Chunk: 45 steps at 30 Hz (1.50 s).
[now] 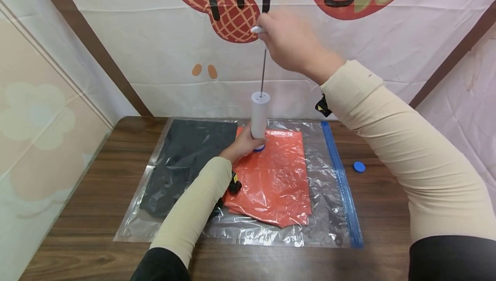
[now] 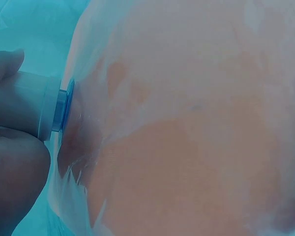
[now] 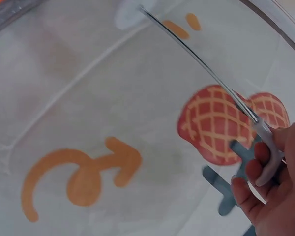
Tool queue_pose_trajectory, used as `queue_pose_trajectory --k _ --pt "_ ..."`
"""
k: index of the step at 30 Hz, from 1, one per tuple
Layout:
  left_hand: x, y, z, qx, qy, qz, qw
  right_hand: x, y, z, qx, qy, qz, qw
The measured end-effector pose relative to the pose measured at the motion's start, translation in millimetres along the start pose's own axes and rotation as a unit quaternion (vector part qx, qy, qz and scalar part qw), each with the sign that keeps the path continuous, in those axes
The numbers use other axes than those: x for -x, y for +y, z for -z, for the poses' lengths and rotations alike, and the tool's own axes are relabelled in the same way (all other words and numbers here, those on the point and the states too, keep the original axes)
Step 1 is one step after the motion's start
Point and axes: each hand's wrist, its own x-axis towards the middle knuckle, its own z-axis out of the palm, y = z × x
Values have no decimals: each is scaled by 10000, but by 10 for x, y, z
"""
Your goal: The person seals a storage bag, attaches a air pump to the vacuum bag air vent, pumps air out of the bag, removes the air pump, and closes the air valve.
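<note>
Table [image 1: 89,195]: brown wood-look top, everything's on it.
Clear bag [image 1: 325,177]: lying flat close to the table's far edge, blue zip strip [image 1: 341,182] down its right side.
Dark bundle [image 1: 186,156]: towards the bag's left edge.
Red bundle [image 1: 279,182]: just right of that.
White pump [image 1: 259,110]: roughly upright over the red bundle, nearer the bag's far edge, base at a blue valve [image 2: 69,105]. Looks like top of a stroke, rod [image 1: 263,72] well out; next move probably calls for a straight push down.
Right hand [image 1: 292,42]: fingers curled round the handle [image 1: 256,29].
Left hand [image 1: 244,144]: wrapped round the pump's lower end, can't tell how tightly.
Blue cap [image 1: 359,167]: loose, off the bag's right edge.
</note>
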Motion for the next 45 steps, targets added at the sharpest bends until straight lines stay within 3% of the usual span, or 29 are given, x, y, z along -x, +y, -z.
queue_pose_trajectory --k 13,24,31,45 --pt "9 8 9 -49 11 100 9999 196 -31 -592 -244 -1052 337 9936" --pt "25 31 12 -79 27 128 9999 261 -51 -762 -141 -1364 370 9899" --pt "34 45 -1 -83 77 94 9999 175 -43 -573 -210 -1172 241 9926" --pt "23 25 -6 -78 118 257 9996 -49 -54 35 -190 183 21 9996"
